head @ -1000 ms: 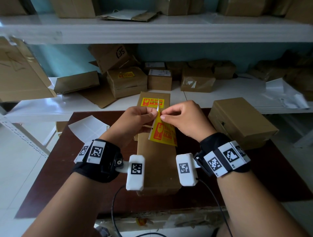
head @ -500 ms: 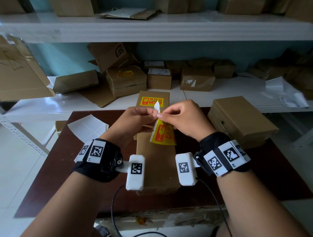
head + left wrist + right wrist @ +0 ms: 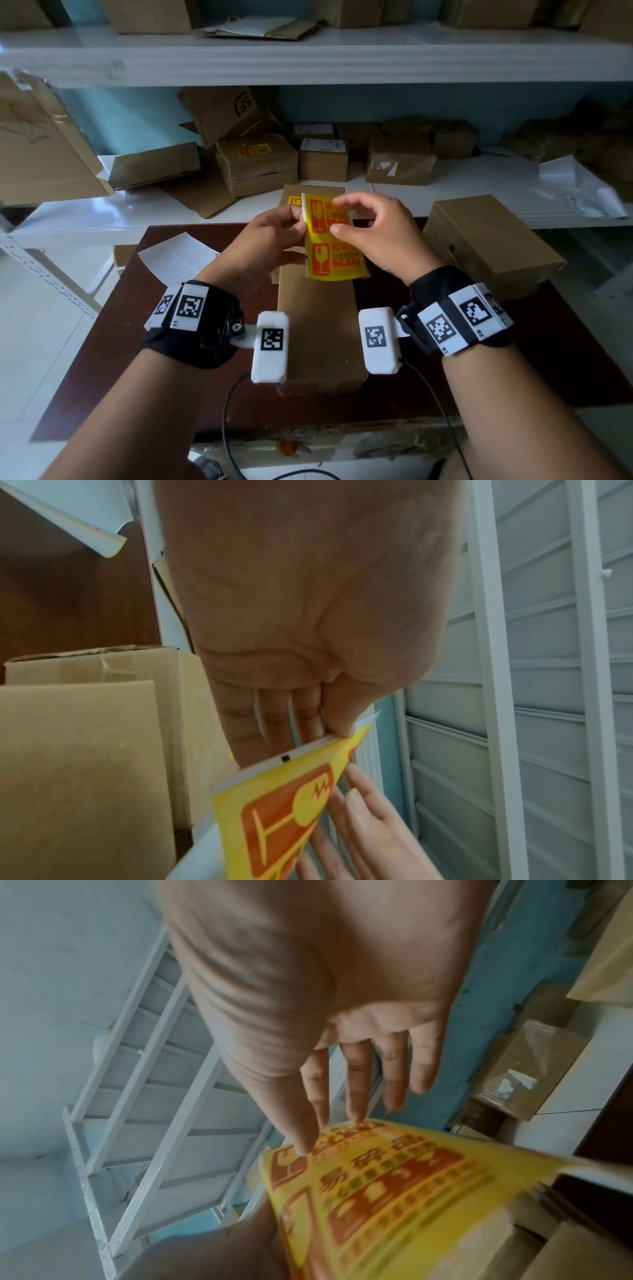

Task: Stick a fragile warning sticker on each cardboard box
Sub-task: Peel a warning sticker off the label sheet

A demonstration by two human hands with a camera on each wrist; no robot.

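Taking the long box (image 3: 317, 329) in the middle of the dark surface (image 3: 102, 342) as the marker: left of it, white backing paper (image 3: 178, 253) lies on the surface near the far corner. The left hand (image 3: 270, 236) hovers above the box's far half, thumb and fingers curled to pinch the left edge of the sticker strip (image 3: 330, 240); the left wrist view shows the thumb (image 3: 342, 712) pressed on the strip's white backing edge (image 3: 301, 753). The strip hangs upright over the box, clear of its top, with two yellow and orange broken-glass labels facing the person. One sticker (image 3: 293, 202) is already stuck at the box's far end, mostly hidden behind the strip. The right hand (image 3: 380, 236) is on the strip's right side, fingers loosely spread; its thumb (image 3: 298, 1129) and two fingertips (image 3: 354, 1115) touch the top label, with no firm pinch visible. Right of the long box, a second box (image 3: 486, 243) sits apart on the surface, no sticker visible on its top.
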